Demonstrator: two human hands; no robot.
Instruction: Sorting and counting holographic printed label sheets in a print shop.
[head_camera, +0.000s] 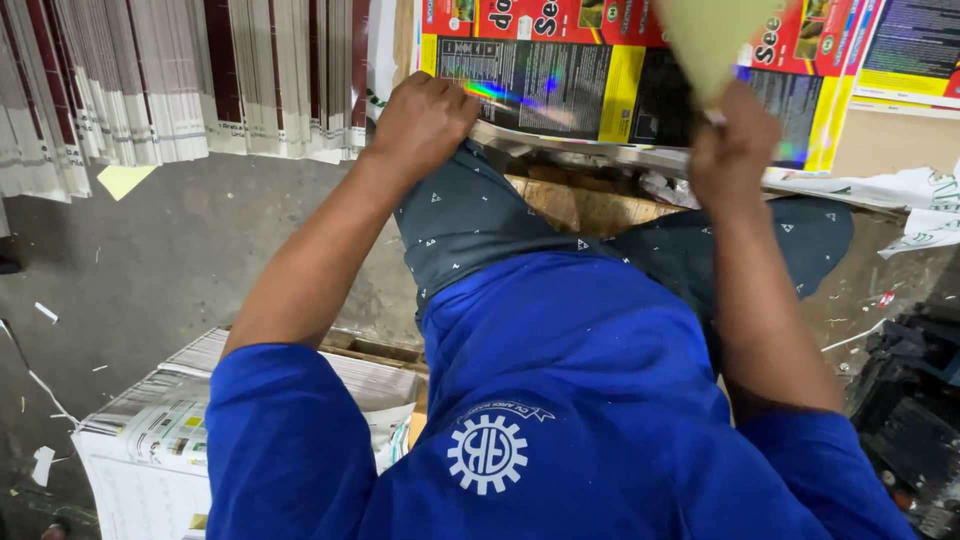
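Note:
I look down over my blue shirt and dark patterned trousers. My left hand (422, 118) rests knuckles-up on the near edge of a stack of flat printed carton sheets (545, 85), red, yellow and black, lying in front of my knees. My right hand (735, 145) is raised above the same stack and pinches the corner of one sheet (712, 40), whose pale green underside is turned towards me. Whether the left hand's fingers grip the stack's edge is hidden.
Rows of upright folded cartons (180, 80) fill the upper left. A pile of printed paper sheets (150, 440) lies at my lower left on the grey floor (170, 260). A wooden pallet (590, 205) shows under the stack. Dark clutter (910, 410) sits at right.

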